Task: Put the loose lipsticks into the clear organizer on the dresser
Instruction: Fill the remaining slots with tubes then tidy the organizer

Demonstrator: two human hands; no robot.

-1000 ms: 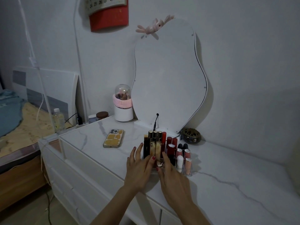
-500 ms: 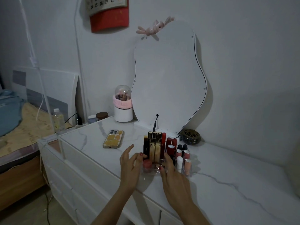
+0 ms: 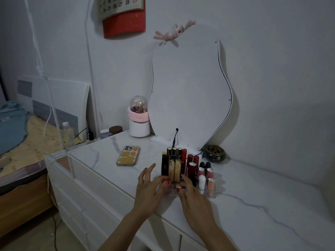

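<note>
The clear organizer (image 3: 211, 195) stands on the white marble dresser top (image 3: 253, 196), in front of the mirror. Several lipsticks stand upright in it: a black one (image 3: 165, 167), gold ones (image 3: 175, 168), red ones (image 3: 190, 161), and pink ones (image 3: 210, 182) beside a white one (image 3: 201, 183). My left hand (image 3: 147, 190) is at the organizer's front left corner, fingers spread, thumb touching its front. My right hand (image 3: 194, 198) lies against the front middle, fingers stretched onto the low front slots. A small pale thing shows between the two thumbs; I cannot tell what it is.
A phone (image 3: 128, 155) in a yellow case lies left of the organizer. Behind are a wavy white mirror (image 3: 186, 91), a white pot with a pink band (image 3: 139, 122), a dark round dish (image 3: 214, 153) and a black cable. A bed (image 3: 16, 138) stands left of the dresser.
My left hand had drawn back to the left, baring a pink lipstick in the front left slot. It has moved right again to the organizer's front, and that slot is now covered. My right hand barely moved.
</note>
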